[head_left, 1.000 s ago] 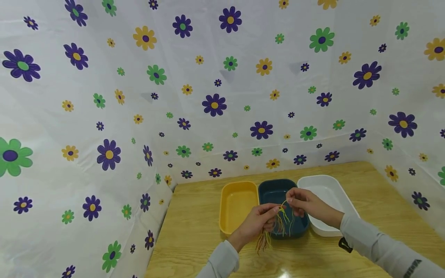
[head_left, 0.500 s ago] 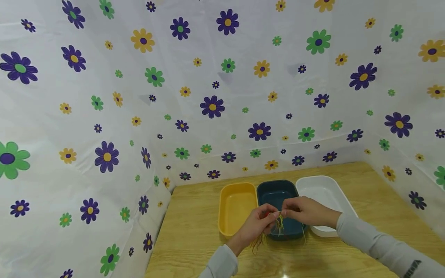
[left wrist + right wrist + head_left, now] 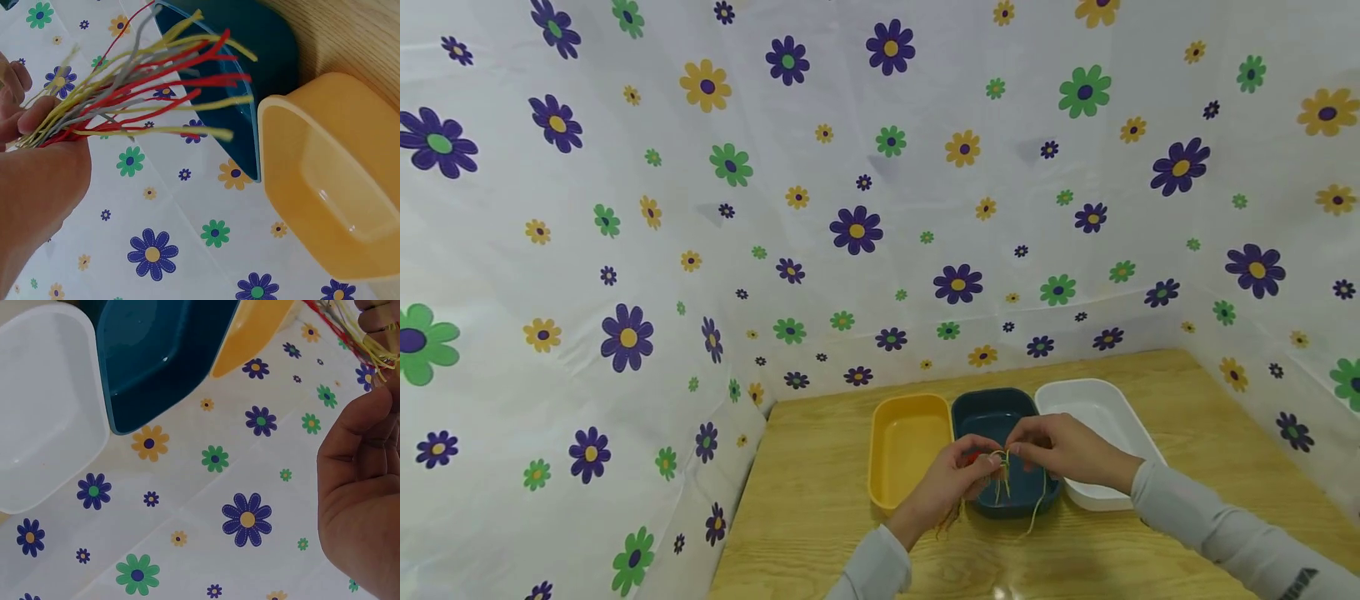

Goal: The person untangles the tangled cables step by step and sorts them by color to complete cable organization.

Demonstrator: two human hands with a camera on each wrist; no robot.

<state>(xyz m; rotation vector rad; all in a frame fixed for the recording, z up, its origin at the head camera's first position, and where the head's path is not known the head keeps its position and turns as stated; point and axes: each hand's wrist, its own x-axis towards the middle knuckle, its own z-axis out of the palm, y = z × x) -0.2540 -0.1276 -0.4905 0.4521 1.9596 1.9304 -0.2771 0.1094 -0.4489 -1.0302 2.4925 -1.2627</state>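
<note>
A bundle of thin red, yellow and grey cords (image 3: 144,103) fans out from my left hand (image 3: 951,485), which pinches it between thumb and fingers. My right hand (image 3: 1071,450) is close beside the left, its thumb and forefinger pinching a yellow strand (image 3: 1006,478) at the bundle's top. A pale loose strand (image 3: 1039,510) dangles beneath the right hand. Both hands are above the front part of the dark blue tray (image 3: 996,402). In the right wrist view, the right fingertips meet the cords at the frame's edge, so the pinch is partly hidden.
To the left of the dark blue tray is a yellow tray (image 3: 913,450), and a white tray (image 3: 1105,408) stands to its right. All three sit side by side on a wooden table (image 3: 820,517). Behind and at both sides hangs a flower-patterned white sheet (image 3: 820,292).
The right hand has come down and in towards the left, so the fingertips now nearly meet. The pale strand has come to hang below the right hand. The left hand keeps its grip.
</note>
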